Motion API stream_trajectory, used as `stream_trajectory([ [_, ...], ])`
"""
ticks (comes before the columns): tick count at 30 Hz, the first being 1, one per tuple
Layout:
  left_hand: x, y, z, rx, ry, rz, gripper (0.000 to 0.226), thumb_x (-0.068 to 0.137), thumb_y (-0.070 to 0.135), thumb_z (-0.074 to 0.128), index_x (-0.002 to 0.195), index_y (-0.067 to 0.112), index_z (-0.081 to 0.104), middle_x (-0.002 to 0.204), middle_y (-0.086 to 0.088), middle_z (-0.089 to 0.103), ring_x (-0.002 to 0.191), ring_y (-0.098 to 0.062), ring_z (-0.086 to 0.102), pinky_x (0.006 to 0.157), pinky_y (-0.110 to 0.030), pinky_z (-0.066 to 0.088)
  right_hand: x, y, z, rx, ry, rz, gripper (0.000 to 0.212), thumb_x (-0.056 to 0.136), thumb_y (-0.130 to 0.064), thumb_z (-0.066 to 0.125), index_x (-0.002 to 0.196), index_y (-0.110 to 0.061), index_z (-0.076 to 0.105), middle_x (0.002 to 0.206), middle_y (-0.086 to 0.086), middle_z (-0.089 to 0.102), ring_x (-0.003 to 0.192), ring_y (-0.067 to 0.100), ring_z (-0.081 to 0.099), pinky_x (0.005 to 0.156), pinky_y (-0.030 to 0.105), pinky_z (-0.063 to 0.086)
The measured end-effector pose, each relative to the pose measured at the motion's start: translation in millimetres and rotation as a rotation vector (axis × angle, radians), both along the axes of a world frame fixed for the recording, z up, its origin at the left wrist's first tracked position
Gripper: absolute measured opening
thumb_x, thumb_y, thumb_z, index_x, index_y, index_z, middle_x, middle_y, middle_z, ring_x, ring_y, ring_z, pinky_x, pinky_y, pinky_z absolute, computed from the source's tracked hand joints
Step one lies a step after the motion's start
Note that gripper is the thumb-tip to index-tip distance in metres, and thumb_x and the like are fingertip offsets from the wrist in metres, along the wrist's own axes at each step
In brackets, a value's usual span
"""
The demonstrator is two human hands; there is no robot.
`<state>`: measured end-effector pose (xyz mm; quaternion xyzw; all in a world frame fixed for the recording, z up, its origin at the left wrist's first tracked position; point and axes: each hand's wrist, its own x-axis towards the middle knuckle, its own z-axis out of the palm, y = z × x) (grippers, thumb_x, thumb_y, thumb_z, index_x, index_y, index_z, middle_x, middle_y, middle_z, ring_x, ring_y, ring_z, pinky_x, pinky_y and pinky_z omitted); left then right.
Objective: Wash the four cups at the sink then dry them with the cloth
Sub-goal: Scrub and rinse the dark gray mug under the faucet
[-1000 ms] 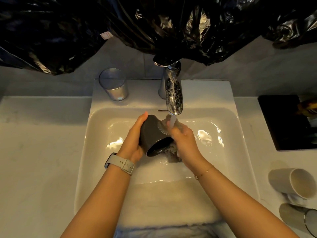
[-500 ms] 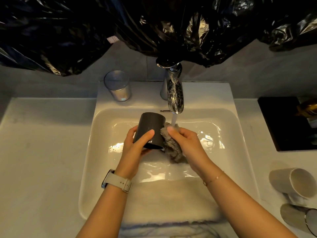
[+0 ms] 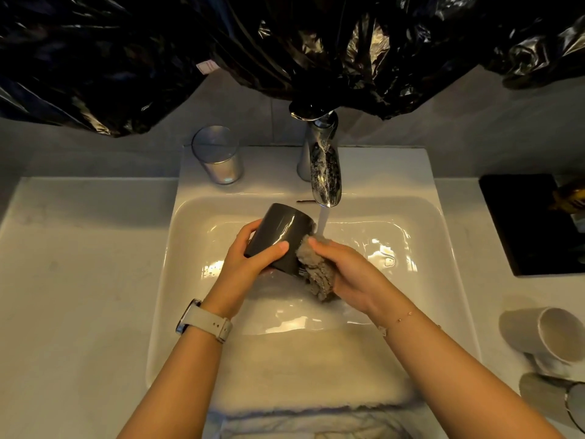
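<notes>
black plastic sheeting (image 3: 285, 42) above | black tray (image 3: 531, 223) right counter | gold object (image 3: 569, 198) on tray

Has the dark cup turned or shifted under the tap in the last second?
Yes. The dark cup has swung round: its mouth faced the person before, and now its base points up toward the tap. It sits slightly left of the stream.

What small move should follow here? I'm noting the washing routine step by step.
Probably turn the dark cylindrical cup in the left hand so the grey scrubbing cloth in the right hand reaches an unwiped side; the cloth only touches the cup's right wall under the stream.
</notes>
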<state>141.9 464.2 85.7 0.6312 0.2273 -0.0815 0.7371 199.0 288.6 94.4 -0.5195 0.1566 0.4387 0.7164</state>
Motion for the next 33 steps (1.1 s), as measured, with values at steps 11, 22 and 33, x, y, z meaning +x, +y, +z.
stream_trajectory([
  [11, -4, -30, -5, -0.497, 0.110, 0.344, 0.073, 0.080, 0.032, 0.074, 0.141, 0.023, 0.036, 0.112, -0.012, 0.070, 0.101, -0.027, 0.065, 0.097, -0.054, 0.051, -21, 24, 11, -0.121, -0.251, -0.319, 0.026, 0.098, -0.034, 0.050, 0.103, -0.017, 0.069, 0.095, 0.006, 0.075, 0.088, 0.018, 0.071, 0.071, 0.032, 0.055],
  [22, 5, -38, 13, -0.282, 0.103, 0.339, 0.058, 0.081, 0.039, 0.073, 0.130, 0.022, 0.047, 0.120, -0.010, 0.064, 0.103, -0.021, 0.067, 0.073, -0.029, 0.057, -50, -16, 8, -0.479, -0.808, -0.222, 0.013, 0.096, -0.018, 0.056, 0.092, -0.016, 0.069, 0.089, 0.000, 0.069, 0.087, 0.009, 0.065, 0.076, 0.022, 0.053],
  [33, 9, -26, 11, -0.261, 0.181, 0.110, 0.067, 0.073, 0.051, 0.078, 0.129, 0.026, 0.053, 0.122, -0.007, 0.069, 0.111, -0.025, 0.068, 0.092, -0.047, 0.057, -18, -19, 14, -0.228, -0.836, -0.065, 0.022, 0.092, -0.036, 0.061, 0.108, -0.027, 0.071, 0.137, -0.011, 0.049, 0.128, 0.005, 0.046, 0.101, 0.028, 0.047],
])
